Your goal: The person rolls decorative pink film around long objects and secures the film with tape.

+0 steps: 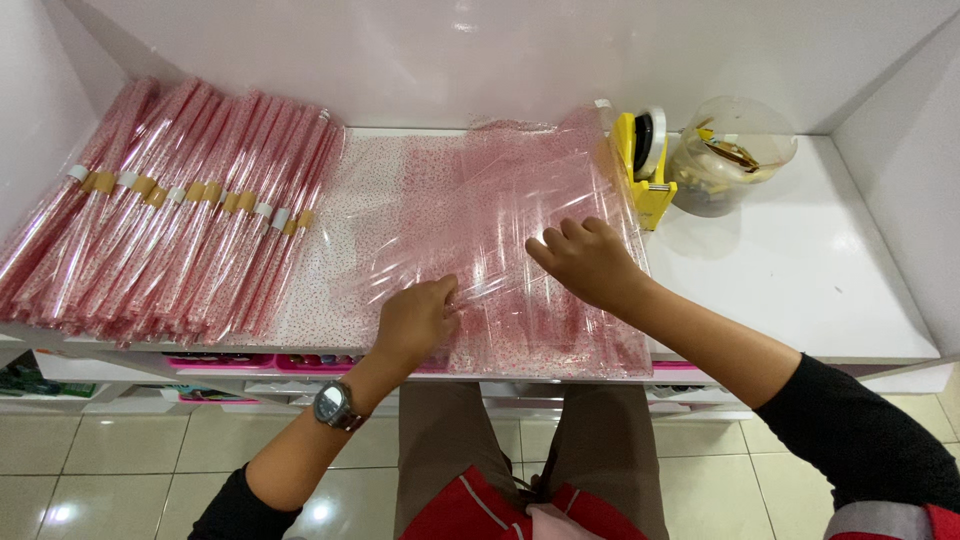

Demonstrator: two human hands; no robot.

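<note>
A stack of clear cellophane sheets (500,230) printed with small red dots is spread flat across the middle of the white worktop (830,280), its near edge lying along the front edge of the worktop. The left hand (415,320) is laid on the near part of the stack, its fingers curled and its fingertips pressed onto the top sheet; whether a sheet edge is pinched under them cannot be told. The right hand (590,262) is laid flat further back and to the right, fingers loosely together and pressed down on the film. The step in hand is judged to be the rolling or gathering of the top sheet, and it is best done with the film kept taut between the two hands, so that no crease is set and the sheets beneath are not dragged along; a slippery, springy film of this kind is likely to slide unless steady downward pressure is held. At the left end of the worktop a row of finished rolls (170,210) is laid side by side, long and narrow, pinkish red, each bound near its upper third by a short band of white or tan tape. At the back edge, just right of the stack, a yellow tape dispenser (645,160) is stood, and beside it a clear round plastic jar (728,155) holding small gold-coloured pieces. A wristwatch (333,404) is worn on the left wrist.
</note>
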